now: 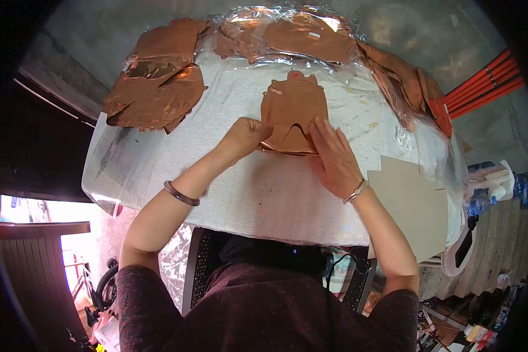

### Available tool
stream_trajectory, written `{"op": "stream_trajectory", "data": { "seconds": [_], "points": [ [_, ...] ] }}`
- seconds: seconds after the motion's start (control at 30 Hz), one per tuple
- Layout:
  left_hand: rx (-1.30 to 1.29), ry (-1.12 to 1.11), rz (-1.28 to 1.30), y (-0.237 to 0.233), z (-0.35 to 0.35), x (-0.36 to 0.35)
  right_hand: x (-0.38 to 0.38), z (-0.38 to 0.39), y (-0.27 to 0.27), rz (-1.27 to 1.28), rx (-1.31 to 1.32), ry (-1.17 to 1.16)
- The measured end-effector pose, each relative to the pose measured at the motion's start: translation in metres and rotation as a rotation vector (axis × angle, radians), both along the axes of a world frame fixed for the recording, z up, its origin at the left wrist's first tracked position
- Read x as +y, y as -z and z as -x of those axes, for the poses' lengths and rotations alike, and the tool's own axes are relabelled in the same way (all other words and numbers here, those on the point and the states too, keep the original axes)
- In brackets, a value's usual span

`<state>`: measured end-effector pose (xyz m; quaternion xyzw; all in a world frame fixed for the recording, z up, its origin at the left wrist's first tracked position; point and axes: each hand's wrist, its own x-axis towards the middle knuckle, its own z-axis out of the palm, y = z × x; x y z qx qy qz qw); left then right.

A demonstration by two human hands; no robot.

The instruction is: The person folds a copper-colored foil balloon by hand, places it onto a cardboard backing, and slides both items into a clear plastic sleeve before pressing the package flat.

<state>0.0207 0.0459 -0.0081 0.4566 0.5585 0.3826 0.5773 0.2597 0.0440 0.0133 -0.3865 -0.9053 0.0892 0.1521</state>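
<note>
Copper-brn pc [294,104] lies flat on wht tbl [229,193], nr end folded.

Both arms reached forward from the body, elbows bent and set wide, forearms angling inward so that the hands came near each other without touching. The left forearm [202,176] slanted up to the right, and the left hand [244,138] was turned inward, its fingers curled and gathered in a pinch. The right forearm [386,229] slanted up to the left; the right hand [336,157] lay palm down, its fingers extended forward, nearly straight.
</note>
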Motion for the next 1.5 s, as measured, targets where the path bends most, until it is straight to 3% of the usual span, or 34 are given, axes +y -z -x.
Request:
{"op": "stream_trajectory", "data": {
  "seconds": [0.1, 0.3, 0.4, 0.47, 0.57, 0.7, 0.77, 1.0, 1.07, 1.17, 1.27, 1.4, 1.47, 1.5],
  "points": [
    [-0.009, -0.019, -0.007, 0.003, 0.001, 0.001, 0.002, -0.001, 0.007, 0.190, -0.113, -0.017],
    [0.036, 0.019, 0.002, 0.006, 0.004, 0.003, 0.003, 0.001, 0.010, 0.151, -0.175, -0.016],
    [-0.063, -0.011, 0.047, -0.007, 0.000, -0.009, 0.002, 0.002, 0.011, 0.146, -0.184, -0.012],
    [0.088, -0.028, -0.187, -0.010, -0.003, -0.020, 0.001, 0.002, 0.010, 0.142, -0.170, -0.012],
    [-0.010, -0.134, -0.298, -0.013, -0.014, -0.039, 0.001, 0.002, 0.011, 0.146, -0.158, -0.004],
    [0.075, -0.102, -0.509, 0.001, -0.014, -0.046, 0.003, 0.000, 0.016, 0.136, -0.155, 0.001],
    [0.492, 0.094, -0.605, -0.015, -0.008, -0.051, 0.003, 0.000, 0.017, 0.136, -0.150, 0.002],
    [0.583, 0.125, -0.754, -0.004, -0.004, -0.062, 0.003, -0.001, 0.020, 0.104, -0.187, -0.002],
    [1.108, 0.193, -1.005, -0.024, -0.008, -0.068, 0.002, -0.001, 0.020, 0.106, -0.185, -0.004],
    [1.085, 0.195, -1.079, -0.025, -0.014, -0.057, 0.002, -0.001, 0.019, 0.115, -0.189, -0.004],
    [0.971, 0.173, -0.972, -0.015, -0.018, -0.029, 0.003, -0.001, 0.018, 0.126, -0.200, -0.016],
    [1.075, 0.275, -0.916, -0.008, -0.020, -0.011, 0.003, -0.001, 0.019, 0.110, -0.200, -0.012],
    [1.131, 0.344, -0.634, 0.003, -0.017, -0.012, 0.004, -0.001, 0.021, 0.109, -0.196, -0.014],
    [1.128, 0.348, -0.634, 0.001, -0.017, -0.012, 0.004, -0.001, 0.022, 0.105, -0.191, -0.019]
  ]
}}
